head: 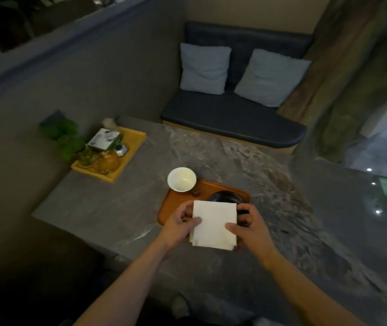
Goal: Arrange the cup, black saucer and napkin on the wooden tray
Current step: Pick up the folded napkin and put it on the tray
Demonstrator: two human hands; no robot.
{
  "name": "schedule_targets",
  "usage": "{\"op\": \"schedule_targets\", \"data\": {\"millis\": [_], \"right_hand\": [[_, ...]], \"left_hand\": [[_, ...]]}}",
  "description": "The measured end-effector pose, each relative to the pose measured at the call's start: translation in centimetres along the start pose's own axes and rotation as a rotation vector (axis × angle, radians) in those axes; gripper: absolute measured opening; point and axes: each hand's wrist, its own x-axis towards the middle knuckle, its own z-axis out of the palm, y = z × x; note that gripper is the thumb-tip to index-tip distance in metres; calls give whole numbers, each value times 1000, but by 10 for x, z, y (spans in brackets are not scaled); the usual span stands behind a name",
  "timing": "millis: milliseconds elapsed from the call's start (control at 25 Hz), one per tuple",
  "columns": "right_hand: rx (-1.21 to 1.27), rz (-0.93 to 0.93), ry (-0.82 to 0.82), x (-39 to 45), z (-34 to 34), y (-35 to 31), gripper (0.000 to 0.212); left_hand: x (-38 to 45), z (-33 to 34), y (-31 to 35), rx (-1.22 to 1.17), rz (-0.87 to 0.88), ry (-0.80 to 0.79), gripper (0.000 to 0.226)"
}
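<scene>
A folded white napkin (214, 223) lies over the near part of the wooden tray (176, 201). My left hand (181, 225) grips its left edge, thumb on top. My right hand (250, 225) grips its right edge the same way. The white cup (181, 179) stands at the tray's far left corner, its rim overhanging the tray edge. The black saucer (224, 196) sits at the tray's far right, partly hidden behind the napkin.
The tray rests on a grey stone table (211, 156). A yellow tray (131, 151) with a box, jars and a small plant stands at the far left. Beyond the table is a dark bench (234, 118) with two pale cushions.
</scene>
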Motion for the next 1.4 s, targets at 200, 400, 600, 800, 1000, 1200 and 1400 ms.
{"op": "schedule_targets", "data": {"millis": [200,400,600,800,1000,1200,1400], "right_hand": [[-70,33,15,20,62,0,50],[-96,105,22,36,94,13,54],[-122,154,-23,58,102,24,54],[-193,152,-41,75,113,35,60],[-249,130,-51,87,122,46,67],[-314,71,-73,97,129,50,69],[-429,96,-71,105,134,49,77]], "left_hand": [[7,-58,-5,19,-77,66,41],[24,-83,-23,22,-180,78,42],[47,-91,-35,42,-255,88,41],[71,-85,-43,181,-303,139,52],[89,-78,-55,331,-314,158,59],[106,-79,-62,479,-288,183,60],[118,-78,-66,614,-210,115,65]]}}
